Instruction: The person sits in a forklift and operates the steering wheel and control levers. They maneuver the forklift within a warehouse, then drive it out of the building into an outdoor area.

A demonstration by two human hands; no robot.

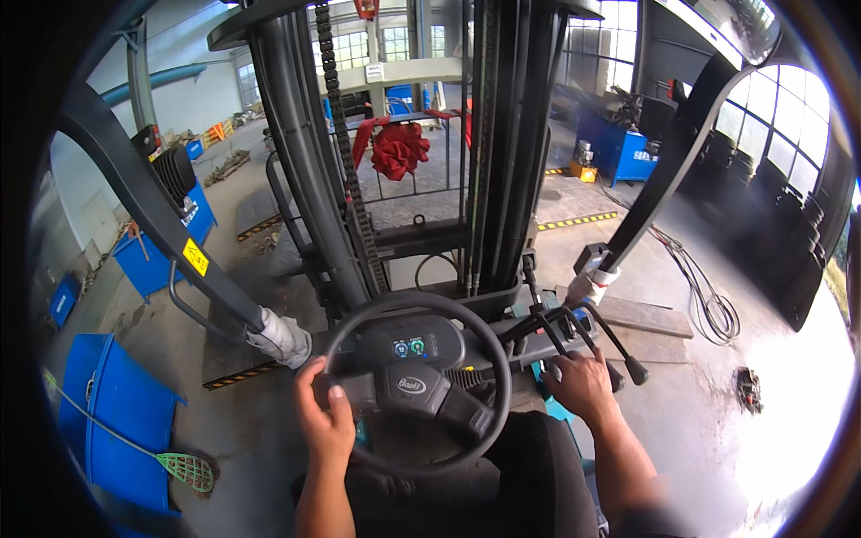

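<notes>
I am seated at a forklift's black steering wheel (pixel 503 394). My left hand (pixel 326 420) is curled round the left side of its rim, the thumb on the inner side. On the right, my right hand (pixel 581 386) is closed over the knob end of a control lever; the fingers partly hide the knobs beneath. Another black lever (pixel 614 345) ends in a knob just right of that hand. Behind the wheel, a dashboard display (pixel 411 347) is lit with small blue and green symbols.
Ahead stands the black mast (pixel 296 152) with a chain (pixel 345 134); a red cloth rosette (pixel 400 151) hangs beyond it. A blue bin (pixel 117 403) with a green net scoop (pixel 186 471) is at left. Cables (pixel 704 287) and planks (pixel 641 318) lie at right.
</notes>
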